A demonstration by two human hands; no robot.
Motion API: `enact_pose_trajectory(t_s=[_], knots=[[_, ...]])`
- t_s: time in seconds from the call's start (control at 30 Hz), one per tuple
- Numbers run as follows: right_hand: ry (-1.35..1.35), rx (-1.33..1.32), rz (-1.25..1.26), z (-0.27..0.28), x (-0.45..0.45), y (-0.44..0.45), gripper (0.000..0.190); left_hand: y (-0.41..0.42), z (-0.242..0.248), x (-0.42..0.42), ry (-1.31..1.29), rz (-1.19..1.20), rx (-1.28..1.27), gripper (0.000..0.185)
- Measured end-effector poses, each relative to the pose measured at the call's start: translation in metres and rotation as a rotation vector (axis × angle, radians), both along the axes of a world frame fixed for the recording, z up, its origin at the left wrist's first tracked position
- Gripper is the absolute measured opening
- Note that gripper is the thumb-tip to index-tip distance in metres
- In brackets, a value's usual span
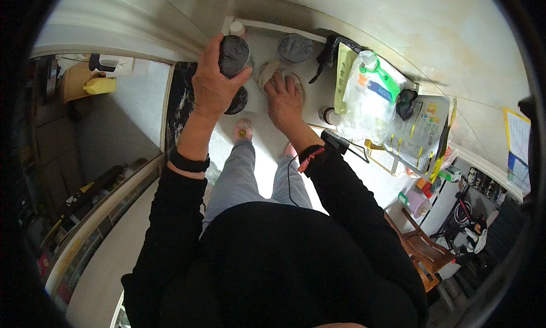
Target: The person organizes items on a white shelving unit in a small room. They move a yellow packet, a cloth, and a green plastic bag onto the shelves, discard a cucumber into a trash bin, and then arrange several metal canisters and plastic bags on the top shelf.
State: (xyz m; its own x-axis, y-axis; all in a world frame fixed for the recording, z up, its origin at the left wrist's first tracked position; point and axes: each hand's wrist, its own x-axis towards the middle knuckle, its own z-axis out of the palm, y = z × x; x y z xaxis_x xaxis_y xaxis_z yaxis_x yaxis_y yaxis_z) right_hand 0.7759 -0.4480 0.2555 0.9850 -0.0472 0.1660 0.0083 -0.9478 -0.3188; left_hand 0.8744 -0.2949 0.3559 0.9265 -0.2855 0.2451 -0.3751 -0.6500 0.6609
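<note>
My left hand [219, 78] grips a round container with a dark, wrinkled plastic cover [234, 55] near the back left of the pale surface. Below it, partly behind my fingers, is another dark-covered round thing [237, 101]. The fingers of my right hand [285, 99] press on a bunched beige cloth [269, 72] that lies on the surface. Just behind the cloth stands a bowl-like container with a grey wrinkled cover [295, 48]. Whether my right fingers grip the cloth or only rest on it is partly hidden.
At the back left corner stands a white-capped container [236, 28]. To the right are a black plastic bag [335, 50], a small jar [329, 115], a clear bag with a green handle [369, 97] and a grey-yellow package [420, 129]. A wooden chair [426, 247] stands lower right.
</note>
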Motion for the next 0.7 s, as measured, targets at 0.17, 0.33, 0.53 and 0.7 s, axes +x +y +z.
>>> enact_pose_trajectory(t_s=[0.17, 0.33, 0.53, 0.7], knots=[[-0.009, 0.028, -0.042, -0.02, 0.037, 0.01, 0.038, 0.018, -0.008, 0.007, 0.06, 0.08, -0.148, 0.075], [0.048, 0.057, 0.013, -0.016, 0.013, 0.001, 0.037, 0.033, -0.008, 0.012, 0.123, 0.077, -0.387, 0.078], [0.156, -0.023, -0.044, -0.007, -0.076, -0.022, 0.044, 0.026, 0.02, -0.017, 0.05, -0.082, -0.343, 0.077], [0.186, 0.071, -0.001, -0.003, -0.1, -0.014, 0.049, -0.035, 0.014, -0.073, 0.25, -0.342, -0.075, 0.084]])
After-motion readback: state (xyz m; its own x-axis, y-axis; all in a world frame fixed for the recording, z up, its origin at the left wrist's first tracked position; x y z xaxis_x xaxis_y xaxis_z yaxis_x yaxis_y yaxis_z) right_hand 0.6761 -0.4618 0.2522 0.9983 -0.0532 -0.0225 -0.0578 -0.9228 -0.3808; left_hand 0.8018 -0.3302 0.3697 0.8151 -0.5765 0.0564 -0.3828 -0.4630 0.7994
